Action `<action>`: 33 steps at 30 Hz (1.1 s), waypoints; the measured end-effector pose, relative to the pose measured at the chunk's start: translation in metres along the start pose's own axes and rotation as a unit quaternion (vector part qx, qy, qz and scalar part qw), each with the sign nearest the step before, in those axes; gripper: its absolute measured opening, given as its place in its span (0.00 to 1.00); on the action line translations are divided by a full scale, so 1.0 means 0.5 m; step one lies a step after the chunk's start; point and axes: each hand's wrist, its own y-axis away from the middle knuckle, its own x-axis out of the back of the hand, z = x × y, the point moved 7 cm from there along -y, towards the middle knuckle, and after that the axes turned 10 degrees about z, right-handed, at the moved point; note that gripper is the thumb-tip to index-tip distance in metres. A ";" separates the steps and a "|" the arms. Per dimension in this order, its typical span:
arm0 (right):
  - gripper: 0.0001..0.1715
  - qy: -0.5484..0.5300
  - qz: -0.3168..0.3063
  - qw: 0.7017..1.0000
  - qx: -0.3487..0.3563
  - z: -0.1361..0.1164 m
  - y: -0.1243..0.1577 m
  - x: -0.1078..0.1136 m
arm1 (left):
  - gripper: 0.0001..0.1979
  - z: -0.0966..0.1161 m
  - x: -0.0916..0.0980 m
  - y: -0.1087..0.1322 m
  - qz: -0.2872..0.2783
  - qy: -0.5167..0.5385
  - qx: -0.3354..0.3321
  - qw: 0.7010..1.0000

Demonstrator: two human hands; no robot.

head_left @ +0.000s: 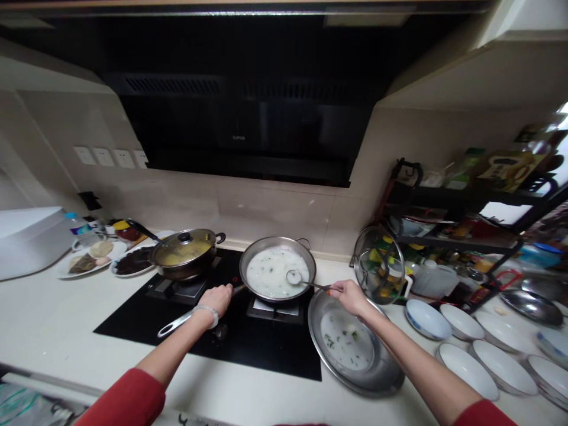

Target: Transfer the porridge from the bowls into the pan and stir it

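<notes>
A steel pan (306, 255) of white soup stands on the right burner of the black hob (266, 349). My left hand (217, 297) is closed round the pan's long metal handle (175, 324), close to the pan. My right hand (350, 296) pinches the handle of a steel ladle (293, 276), and the ladle's bowl rests in the soup. Right under my right hand lies a wide steel dish (381, 373) with a few green scraps in it.
A glass-lidded pot (186, 254) sits on the left burner, with plates of food (89, 260) behind it. A glass lid (379, 266) leans against a cluttered rack (461, 236). Several white bowls (468, 370) crowd the counter at right.
</notes>
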 end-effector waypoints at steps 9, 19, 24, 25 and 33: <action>0.16 -0.119 0.008 0.993 -0.024 0.013 0.041 0.059 | 0.18 0.001 0.004 0.003 0.002 -0.005 -0.003 1.000; 0.21 -0.091 0.023 0.994 -0.055 0.134 0.144 0.152 | 0.19 0.000 0.000 0.002 -0.004 -0.006 0.001 1.000; 0.18 0.091 0.044 0.995 -0.023 0.225 0.206 0.137 | 0.19 0.000 -0.002 0.001 -0.006 -0.008 -0.004 1.000; 0.19 0.134 0.050 0.990 -0.012 0.237 0.222 0.129 | 0.19 0.000 -0.002 0.001 -0.008 -0.008 -0.004 1.000; 0.25 0.271 0.129 0.941 0.155 0.238 0.293 0.109 | 0.17 -0.003 -0.004 -0.001 -0.004 -0.008 -0.002 1.000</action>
